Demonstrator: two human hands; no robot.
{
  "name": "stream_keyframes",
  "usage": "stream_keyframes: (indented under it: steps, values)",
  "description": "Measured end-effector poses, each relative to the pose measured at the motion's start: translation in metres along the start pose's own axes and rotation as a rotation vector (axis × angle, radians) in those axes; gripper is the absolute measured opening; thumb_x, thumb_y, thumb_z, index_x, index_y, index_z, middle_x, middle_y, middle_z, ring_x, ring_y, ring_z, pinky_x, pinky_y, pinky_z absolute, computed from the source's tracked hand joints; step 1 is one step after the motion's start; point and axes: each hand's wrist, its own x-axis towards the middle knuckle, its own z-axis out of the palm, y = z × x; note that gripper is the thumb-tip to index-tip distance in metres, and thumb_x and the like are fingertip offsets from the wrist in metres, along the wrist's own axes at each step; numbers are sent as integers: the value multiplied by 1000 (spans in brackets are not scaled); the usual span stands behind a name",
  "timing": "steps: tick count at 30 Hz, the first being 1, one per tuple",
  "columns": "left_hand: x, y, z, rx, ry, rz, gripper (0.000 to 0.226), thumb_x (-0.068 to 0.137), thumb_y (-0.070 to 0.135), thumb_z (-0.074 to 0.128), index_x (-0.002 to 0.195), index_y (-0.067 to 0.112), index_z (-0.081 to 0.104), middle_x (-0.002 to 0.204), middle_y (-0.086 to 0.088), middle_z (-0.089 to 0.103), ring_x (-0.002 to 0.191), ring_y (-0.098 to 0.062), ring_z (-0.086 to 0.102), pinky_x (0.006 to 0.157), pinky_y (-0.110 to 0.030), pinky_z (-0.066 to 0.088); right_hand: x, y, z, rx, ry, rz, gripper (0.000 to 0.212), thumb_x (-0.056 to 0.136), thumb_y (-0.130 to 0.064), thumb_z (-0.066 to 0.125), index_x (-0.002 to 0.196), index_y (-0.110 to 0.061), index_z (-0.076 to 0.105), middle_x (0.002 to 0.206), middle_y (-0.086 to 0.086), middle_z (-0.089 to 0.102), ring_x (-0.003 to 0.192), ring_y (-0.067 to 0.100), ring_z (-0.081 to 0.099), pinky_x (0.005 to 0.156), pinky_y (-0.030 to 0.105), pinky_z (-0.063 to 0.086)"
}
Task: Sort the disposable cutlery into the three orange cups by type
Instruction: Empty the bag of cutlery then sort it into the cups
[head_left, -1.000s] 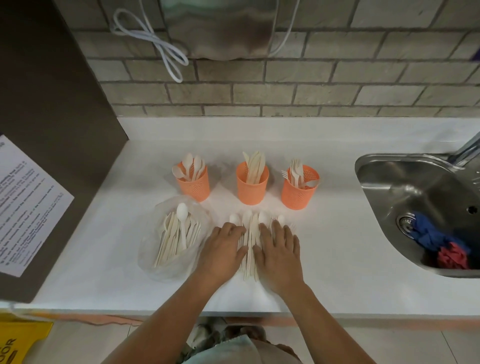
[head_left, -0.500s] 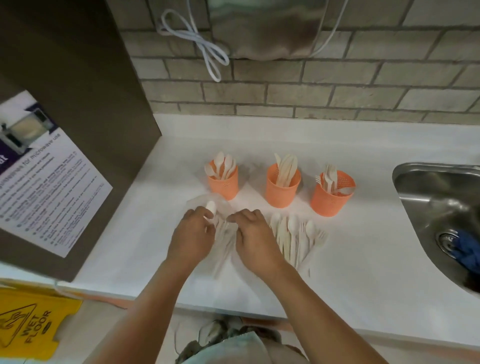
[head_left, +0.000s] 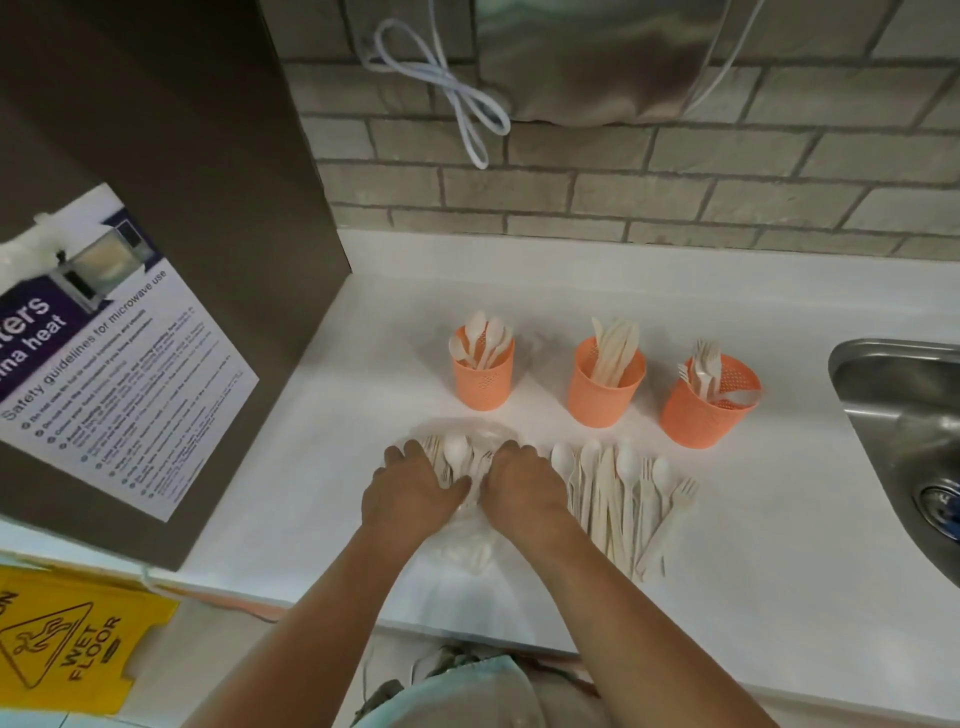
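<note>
A yellow sign (head_left: 67, 649) at the near left is reading "WET FLOOR"; a poster (head_left: 119, 353) is reading "Safety guidelines for microwave use". The left hand (head_left: 410, 493) and right hand (head_left: 522, 488) are curling their fingers onto one clear bag (head_left: 462, 551) of cutlery. Loose cutlery (head_left: 618, 499) is lying just right. Farther back, three orange cups are standing on the white counter (head_left: 311, 467): spoon cup (head_left: 483, 382), knife cup (head_left: 602, 397), fork cup (head_left: 698, 415). A steel sink (head_left: 904, 415) is sitting far right.

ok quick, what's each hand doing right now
left hand: fingers curled, gripping the clear plastic bag
right hand: fingers curled, gripping the same bag
</note>
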Motion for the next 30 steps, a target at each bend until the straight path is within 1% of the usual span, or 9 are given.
stream_keyframes:
  steps: [2, 5, 11, 14, 17, 20, 23, 26, 30]
  values:
    - [2, 1, 0, 16, 0, 21, 88, 81, 73, 68, 137, 10, 43, 129, -11, 52, 117, -32, 62, 88, -39, 52, 3, -4, 2, 20, 8, 5, 38, 98, -22, 60, 130, -5, 48, 126, 13, 56, 119, 30, 60, 90, 36, 51]
    - [7, 3, -4, -25, -26, 22, 81, 79, 63, 73, 136, 12, 46, 128, -9, 57, 115, -31, 63, 89, -37, 51, 6, -6, 7, 88, 41, 27, 39, 96, -21, 61, 129, -7, 46, 124, 13, 55, 117, 31, 59, 86, 38, 51]
    - [10, 1, -8, -179, -71, 39, 78, 78, 47, 80, 138, 15, 42, 121, -4, 62, 108, -27, 64, 78, -31, 45, 11, -3, 19, 209, 21, 27, 63, 93, -40, 68, 138, -7, 37, 125, 15, 52, 117, 35, 58, 90, 40, 49]
    - [9, -1, -6, -228, -105, 25, 82, 79, 47, 80, 142, 18, 37, 123, -8, 54, 109, -30, 62, 78, -33, 45, 9, -5, 24, 269, 49, 27, 58, 92, -31, 69, 135, -8, 37, 122, 16, 51, 111, 35, 60, 86, 39, 50]
    - [8, -5, -6, -243, -106, 41, 76, 80, 42, 77, 141, 18, 38, 120, -6, 61, 106, -30, 64, 82, -36, 53, 8, -5, 22, 321, 75, 26, 50, 86, -14, 65, 129, -7, 40, 112, 15, 54, 100, 35, 63, 74, 35, 49]
    - [10, -7, -11, -254, -47, 57, 64, 84, 33, 73, 136, 17, 39, 115, -3, 65, 103, -31, 66, 80, -34, 50, 7, -4, 18, 290, 143, 7, 49, 81, -9, 65, 124, -7, 42, 109, 14, 55, 99, 34, 60, 70, 35, 45]
    - [9, -7, -13, -280, -38, 42, 70, 83, 38, 76, 138, 18, 36, 120, -7, 65, 108, -33, 66, 84, -35, 51, 3, -7, 21, 185, 183, -2, 47, 85, -18, 65, 126, -8, 43, 118, 13, 53, 109, 32, 54, 77, 36, 46]
    - [6, -4, -11, -268, -54, 45, 83, 78, 50, 80, 140, 19, 34, 120, -8, 62, 108, -33, 66, 86, -38, 54, 2, -10, 26, 132, 129, 28, 54, 92, -34, 68, 130, -8, 40, 121, 12, 55, 114, 31, 55, 86, 39, 50]
    - [8, -2, -9, -219, -55, 76, 78, 85, 37, 75, 146, 18, 32, 123, -8, 63, 110, -32, 65, 85, -36, 52, 6, -8, 24, 154, 112, 21, 44, 91, -17, 64, 127, -7, 41, 114, 13, 59, 107, 33, 60, 82, 38, 49]
